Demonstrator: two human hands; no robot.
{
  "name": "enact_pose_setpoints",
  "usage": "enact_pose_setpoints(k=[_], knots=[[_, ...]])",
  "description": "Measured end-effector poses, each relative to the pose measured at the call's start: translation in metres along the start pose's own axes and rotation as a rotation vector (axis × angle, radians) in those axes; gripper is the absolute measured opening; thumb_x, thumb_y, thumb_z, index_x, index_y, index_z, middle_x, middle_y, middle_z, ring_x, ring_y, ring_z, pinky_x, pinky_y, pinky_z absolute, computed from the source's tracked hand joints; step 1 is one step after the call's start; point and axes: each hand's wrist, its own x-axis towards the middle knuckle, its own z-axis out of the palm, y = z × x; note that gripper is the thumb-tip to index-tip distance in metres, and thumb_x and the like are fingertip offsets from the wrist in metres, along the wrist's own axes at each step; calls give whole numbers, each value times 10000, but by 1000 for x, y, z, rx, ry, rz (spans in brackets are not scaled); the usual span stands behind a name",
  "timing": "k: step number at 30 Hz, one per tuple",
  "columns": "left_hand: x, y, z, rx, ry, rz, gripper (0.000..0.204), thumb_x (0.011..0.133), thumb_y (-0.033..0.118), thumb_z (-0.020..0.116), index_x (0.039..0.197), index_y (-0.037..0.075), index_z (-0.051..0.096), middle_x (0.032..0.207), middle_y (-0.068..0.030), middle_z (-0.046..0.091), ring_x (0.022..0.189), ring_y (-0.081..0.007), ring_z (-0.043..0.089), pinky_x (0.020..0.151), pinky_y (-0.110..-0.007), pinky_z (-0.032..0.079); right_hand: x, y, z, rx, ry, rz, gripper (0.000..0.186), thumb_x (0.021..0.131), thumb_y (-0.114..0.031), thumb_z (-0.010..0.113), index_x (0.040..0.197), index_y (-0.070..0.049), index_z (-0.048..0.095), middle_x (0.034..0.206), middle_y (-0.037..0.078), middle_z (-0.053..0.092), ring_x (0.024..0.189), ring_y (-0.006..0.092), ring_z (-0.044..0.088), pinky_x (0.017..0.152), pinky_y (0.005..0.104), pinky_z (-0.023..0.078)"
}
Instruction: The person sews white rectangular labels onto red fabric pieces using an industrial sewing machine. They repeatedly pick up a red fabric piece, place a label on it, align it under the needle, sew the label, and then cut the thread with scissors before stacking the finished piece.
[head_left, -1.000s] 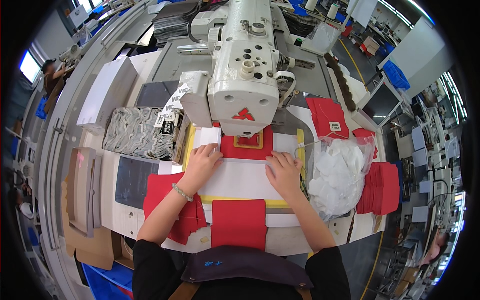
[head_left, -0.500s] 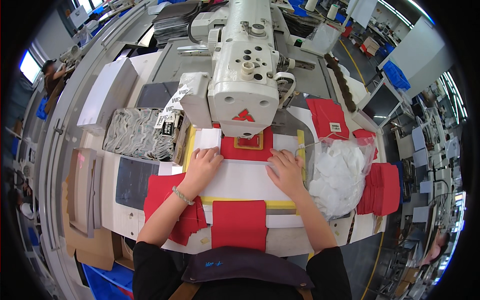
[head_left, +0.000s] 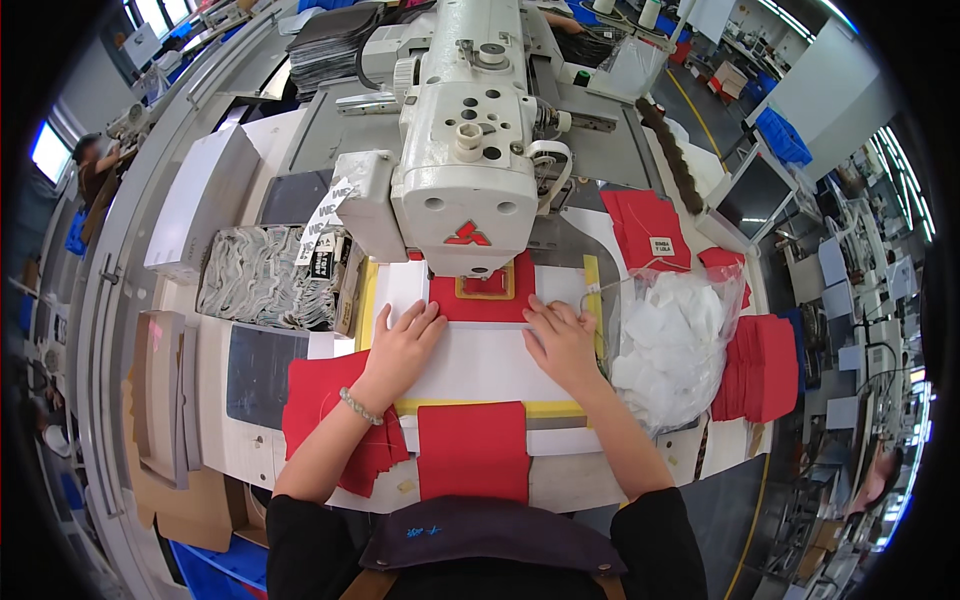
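A white sewing machine (head_left: 466, 190) stands over red fabric (head_left: 445, 308), its yellow-edged clamp (head_left: 459, 294) resting on that. The fabric lies on a white board (head_left: 480, 365) with yellow edges (head_left: 480, 408). My left hand (head_left: 398, 355) lies open at the fabric's lower left, fingertips on the board. At the lower right of the fabric, my right hand (head_left: 562, 350) is also open, fingertips at its edge. A red panel (head_left: 472, 452) lies below the board, and more red pieces (head_left: 322, 405) lie beneath my left forearm.
A box of crumpled strips (head_left: 260, 280) and a long white box (head_left: 200, 205) sit left. Right are a bag of white pieces (head_left: 665, 345), red stacks (head_left: 755, 370) and a screen (head_left: 752, 200). Co-workers (head_left: 95, 165) appear at the edges, one arm (head_left: 560, 22) behind the machine.
The view has shifted slightly, so the machine and fabric sit further left in the picture. My hands stay open beside the fabric, with only slight finger movement.
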Motion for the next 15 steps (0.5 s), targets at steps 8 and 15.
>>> enact_pose_setpoints(k=[8,15], knots=[[-2,2,-1,-7,-10,-18,384,849,72,569,1231,91,594,1347,-61,567,1294,-231,493,1098,-571,292,-1,-2,-2,-23,10,-5,285,802,-224,694,1064,-122,646,1233,-19,645,1047,134,557,829,392,308],[9,-14,-31,-90,93,-130,295,823,99,653,1118,95,651,1168,-49,632,1157,-231,558,1048,-482,331,-4,-3,-1,-9,3,22,324,793,-198,697,1103,-121,644,1257,-8,640,1059,152,558,856,389,305]])
